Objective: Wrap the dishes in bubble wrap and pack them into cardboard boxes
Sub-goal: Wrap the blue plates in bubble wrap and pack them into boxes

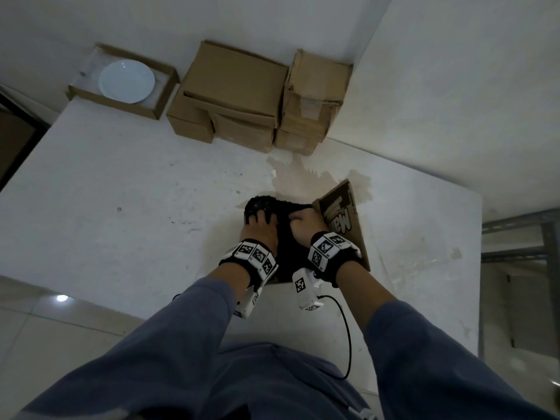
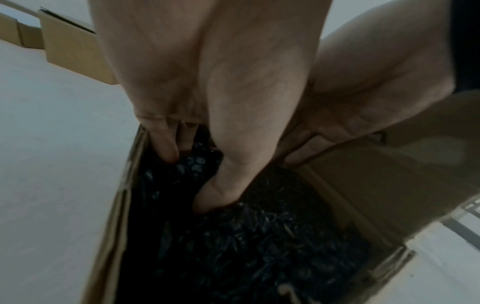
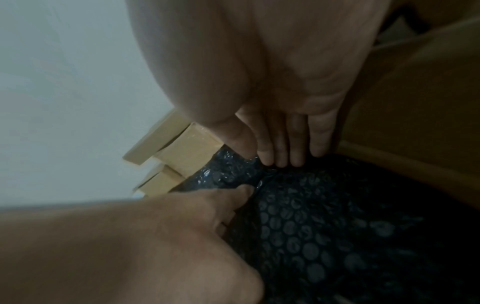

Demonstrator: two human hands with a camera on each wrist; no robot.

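Observation:
A bundle wrapped in black bubble wrap (image 1: 281,207) sits inside an open cardboard box (image 1: 341,221) at the middle of the white table (image 1: 121,177); the dish inside the wrap is hidden. My left hand (image 1: 257,215) presses on the bundle's left side with spread fingers. In the left wrist view its fingers (image 2: 166,148) reach down between the box wall (image 2: 122,205) and the wrap (image 2: 259,246), thumb on top. My right hand (image 1: 298,219) pushes its straight fingertips (image 3: 280,160) into the wrap (image 3: 337,226) beside the raised printed flap (image 3: 415,144).
A white plate (image 1: 126,81) lies in an open shallow box (image 1: 163,98) at the back left. Stacked closed cardboard boxes (image 1: 233,92) stand against the back wall. A brownish stain (image 1: 303,177) marks the table. A metal shelf frame (image 1: 521,237) stands to the right.

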